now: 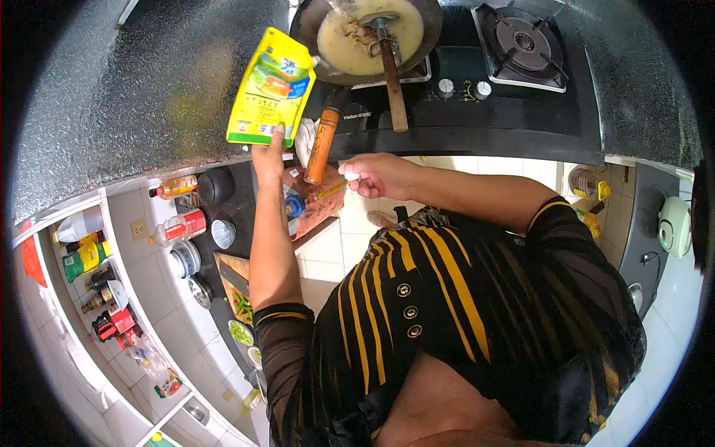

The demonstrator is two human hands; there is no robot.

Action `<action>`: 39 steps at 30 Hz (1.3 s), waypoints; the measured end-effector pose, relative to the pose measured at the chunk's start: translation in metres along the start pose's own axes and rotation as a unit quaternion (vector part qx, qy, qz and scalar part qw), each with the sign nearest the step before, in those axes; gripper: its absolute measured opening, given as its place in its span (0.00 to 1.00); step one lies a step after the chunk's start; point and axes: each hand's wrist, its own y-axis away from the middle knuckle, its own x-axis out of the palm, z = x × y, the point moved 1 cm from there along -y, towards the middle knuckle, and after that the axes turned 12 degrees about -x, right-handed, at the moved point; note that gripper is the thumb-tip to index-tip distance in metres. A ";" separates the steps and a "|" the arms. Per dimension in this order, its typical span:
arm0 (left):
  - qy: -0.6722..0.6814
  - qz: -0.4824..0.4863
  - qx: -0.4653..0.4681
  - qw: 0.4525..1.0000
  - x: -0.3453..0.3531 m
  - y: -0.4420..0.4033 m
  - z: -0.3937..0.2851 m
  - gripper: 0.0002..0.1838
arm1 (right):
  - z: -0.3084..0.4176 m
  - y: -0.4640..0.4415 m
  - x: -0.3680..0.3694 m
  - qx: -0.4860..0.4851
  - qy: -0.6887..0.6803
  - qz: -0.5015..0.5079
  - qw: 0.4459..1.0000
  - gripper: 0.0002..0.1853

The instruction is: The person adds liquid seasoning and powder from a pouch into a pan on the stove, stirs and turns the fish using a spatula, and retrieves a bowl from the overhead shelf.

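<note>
My left hand [269, 153] grips the bottom end of a yellow-green seasoning pouch [272, 89]. The pouch's spout points at the rim of a wok [304, 33], which holds pale, cloudy liquid with brown bits in it. A metal spatula [381, 24] rests in the wok, its wooden handle [393, 93] reaching over the stove front. The wok's own orange-brown wooden handle [322, 145] extends toward me, between my hands. In front of my body, my right hand [376, 176] pinches a small white cap [351, 176].
A second burner [525, 41] sits to the right on the black stove [477, 119]. On the left counter are bottles [182, 227], a cutting board [231, 264] and bowls of chopped vegetables [240, 333]. Shelves [112, 246] hold more bottles. A white cloth [305, 138] lies beside the wok handle.
</note>
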 end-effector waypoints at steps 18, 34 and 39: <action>0.572 0.383 -0.111 0.717 -0.004 0.122 0.014 0.24 | 0.106 0.027 0.084 -0.405 0.206 -0.020 0.890 0.20; 0.410 -0.068 -0.022 0.909 -0.229 0.349 0.158 0.18 | -0.118 0.006 0.285 -0.462 0.651 0.289 0.528 0.13; 0.341 -0.197 -0.021 0.919 -0.259 0.411 0.191 0.14 | -0.178 -0.023 0.300 -0.206 0.621 0.313 0.688 0.21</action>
